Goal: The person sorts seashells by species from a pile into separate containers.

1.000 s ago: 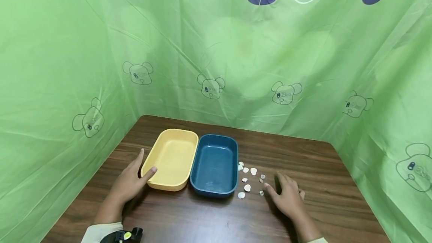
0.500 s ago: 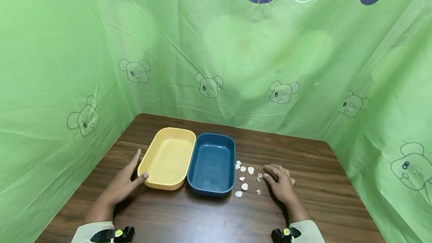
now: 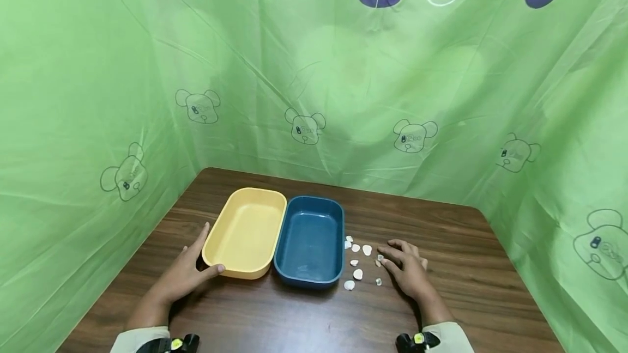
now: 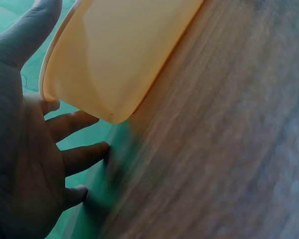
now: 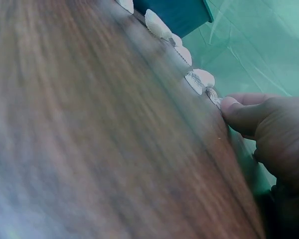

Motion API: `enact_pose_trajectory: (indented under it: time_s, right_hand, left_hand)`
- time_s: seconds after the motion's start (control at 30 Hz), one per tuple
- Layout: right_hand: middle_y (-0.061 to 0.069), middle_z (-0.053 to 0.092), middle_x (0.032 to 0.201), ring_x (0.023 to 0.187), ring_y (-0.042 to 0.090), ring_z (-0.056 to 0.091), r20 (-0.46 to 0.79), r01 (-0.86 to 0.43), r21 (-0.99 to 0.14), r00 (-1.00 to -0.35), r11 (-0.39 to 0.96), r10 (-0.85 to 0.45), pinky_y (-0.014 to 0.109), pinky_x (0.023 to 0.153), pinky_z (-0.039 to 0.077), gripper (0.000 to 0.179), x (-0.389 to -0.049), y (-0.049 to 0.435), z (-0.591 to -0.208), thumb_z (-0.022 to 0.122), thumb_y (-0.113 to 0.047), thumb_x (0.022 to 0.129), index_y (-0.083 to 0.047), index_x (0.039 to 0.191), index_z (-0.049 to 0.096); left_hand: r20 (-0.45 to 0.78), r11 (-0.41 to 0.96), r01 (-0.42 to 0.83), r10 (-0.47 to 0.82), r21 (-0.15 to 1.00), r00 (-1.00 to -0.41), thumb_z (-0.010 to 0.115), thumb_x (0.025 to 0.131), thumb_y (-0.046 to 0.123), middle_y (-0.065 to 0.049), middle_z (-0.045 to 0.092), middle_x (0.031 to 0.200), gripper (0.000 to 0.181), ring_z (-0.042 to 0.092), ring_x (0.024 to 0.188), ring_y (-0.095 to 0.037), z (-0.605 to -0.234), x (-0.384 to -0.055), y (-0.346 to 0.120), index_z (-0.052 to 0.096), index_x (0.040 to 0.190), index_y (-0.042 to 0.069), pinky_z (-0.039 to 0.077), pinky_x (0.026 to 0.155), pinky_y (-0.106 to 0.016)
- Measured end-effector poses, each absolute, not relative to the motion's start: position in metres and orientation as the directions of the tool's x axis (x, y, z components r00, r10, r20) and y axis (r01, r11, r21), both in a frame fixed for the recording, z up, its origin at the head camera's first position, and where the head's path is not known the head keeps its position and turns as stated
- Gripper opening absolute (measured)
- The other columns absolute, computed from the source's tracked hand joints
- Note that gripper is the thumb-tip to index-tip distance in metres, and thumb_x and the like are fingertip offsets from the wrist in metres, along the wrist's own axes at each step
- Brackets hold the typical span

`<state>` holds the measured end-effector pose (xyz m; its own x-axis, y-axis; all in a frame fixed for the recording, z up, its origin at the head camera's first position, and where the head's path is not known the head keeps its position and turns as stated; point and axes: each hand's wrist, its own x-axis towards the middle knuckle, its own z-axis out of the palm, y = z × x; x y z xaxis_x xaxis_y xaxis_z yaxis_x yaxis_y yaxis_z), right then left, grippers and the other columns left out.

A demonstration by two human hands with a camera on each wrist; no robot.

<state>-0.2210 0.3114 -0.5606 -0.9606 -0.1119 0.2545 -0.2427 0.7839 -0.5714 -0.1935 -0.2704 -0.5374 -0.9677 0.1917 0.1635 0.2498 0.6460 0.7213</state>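
Just right of the blue tray [image 3: 310, 244], white seashells [image 3: 358, 274] lie scattered; farther right, the right hand [image 3: 408, 270] pinches a small shell [image 3: 380, 257]. Left of that tray, the left hand [image 3: 182, 275], spread wide, touches a yellow tray [image 3: 247, 230].

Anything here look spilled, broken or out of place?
Nothing clearly stands out. The yellow tray and blue tray stand side by side, and the seashells lie loosely scattered beside the blue one; any chips are too small to tell.
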Motion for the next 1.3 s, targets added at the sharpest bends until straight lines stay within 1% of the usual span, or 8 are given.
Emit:
enact_pose_trajectory:
  time_s: [0.13,0.33,0.53,0.7,0.93,1.0,1.13,1.3]
  right_hand:
    - [0.016,0.062,0.148,0.143,0.042,0.043,0.264,-0.248,-0.568,-0.958,0.785,-0.112,0.055,0.095,0.023,0.032,-0.2209,0.3112,-0.5609,0.079,-0.019,0.101,-0.020,0.133,0.081]
    - [0.012,0.062,0.152,0.148,0.039,0.041,0.192,-0.175,-0.594,-0.979,0.785,-0.073,0.058,0.101,0.023,0.028,-0.2225,0.3115,-0.5589,0.079,-0.021,0.101,-0.022,0.128,0.083]
    - [0.011,0.063,0.152,0.149,0.038,0.042,0.178,-0.151,-0.630,-0.983,0.762,-0.048,0.058,0.105,0.022,0.021,-0.2237,0.3097,-0.5563,0.082,-0.021,0.099,-0.022,0.120,0.086]
    - [0.011,0.066,0.148,0.146,0.038,0.045,0.195,-0.149,-0.639,-0.980,0.754,-0.028,0.056,0.103,0.023,0.015,-0.2233,0.3086,-0.5575,0.084,-0.021,0.097,-0.022,0.112,0.087]
    - [0.011,0.069,0.142,0.141,0.037,0.050,0.233,-0.161,-0.620,-0.972,0.768,-0.015,0.054,0.098,0.026,0.006,-0.2220,0.3076,-0.5618,0.084,-0.023,0.096,-0.021,0.101,0.084]
    - [0.010,0.070,0.140,0.139,0.036,0.052,0.242,-0.157,-0.608,-0.970,0.778,-0.006,0.054,0.097,0.027,0.005,-0.2221,0.3073,-0.5630,0.084,-0.025,0.096,-0.021,0.099,0.082]
    - [0.010,0.071,0.134,0.134,0.035,0.056,0.268,-0.155,-0.584,-0.963,0.796,0.009,0.054,0.095,0.030,0.004,-0.2229,0.3070,-0.5636,0.084,-0.023,0.096,-0.022,0.094,0.081]
    - [0.010,0.071,0.130,0.131,0.035,0.057,0.267,-0.147,-0.590,-0.963,0.794,0.020,0.055,0.095,0.030,0.006,-0.2220,0.3059,-0.5627,0.084,-0.019,0.095,-0.021,0.093,0.080]
  left_hand:
    - [0.186,0.649,0.275,0.204,0.710,-0.961,0.084,0.094,0.038,-0.035,0.027,0.175,0.118,0.029,0.155,-0.069,-0.5360,-0.1936,-0.2703,0.004,0.178,0.020,0.013,0.122,-0.090]
    - [0.184,0.650,0.278,0.211,0.707,-0.960,0.084,0.093,0.039,-0.033,0.027,0.176,0.118,0.030,0.155,-0.068,-0.5350,-0.1931,-0.2693,0.005,0.178,0.021,0.013,0.122,-0.090]
    - [0.176,0.655,0.267,0.203,0.707,-0.963,0.085,0.093,0.038,-0.033,0.028,0.175,0.117,0.029,0.155,-0.069,-0.5328,-0.1907,-0.2703,0.006,0.178,0.022,0.015,0.121,-0.090]
    - [0.171,0.655,0.264,0.204,0.708,-0.964,0.085,0.092,0.038,-0.033,0.028,0.175,0.118,0.029,0.155,-0.069,-0.5329,-0.1907,-0.2705,0.006,0.178,0.023,0.016,0.121,-0.090]
    - [0.153,0.651,0.252,0.205,0.716,-0.967,0.084,0.093,0.038,-0.033,0.027,0.176,0.118,0.026,0.155,-0.071,-0.5349,-0.1908,-0.2705,0.004,0.178,0.025,0.014,0.121,-0.090]
    - [0.151,0.646,0.251,0.207,0.721,-0.967,0.084,0.094,0.038,-0.033,0.026,0.176,0.117,0.025,0.155,-0.071,-0.5347,-0.1907,-0.2703,0.004,0.178,0.025,0.012,0.121,-0.090]
    - [0.155,0.642,0.255,0.209,0.723,-0.966,0.084,0.094,0.038,-0.032,0.025,0.176,0.117,0.024,0.155,-0.071,-0.5334,-0.1917,-0.2697,0.004,0.178,0.025,0.011,0.122,-0.090]
    - [0.161,0.647,0.263,0.213,0.716,-0.964,0.084,0.094,0.037,-0.032,0.026,0.176,0.117,0.026,0.156,-0.070,-0.5333,-0.1922,-0.2702,0.004,0.178,0.024,0.012,0.122,-0.090]
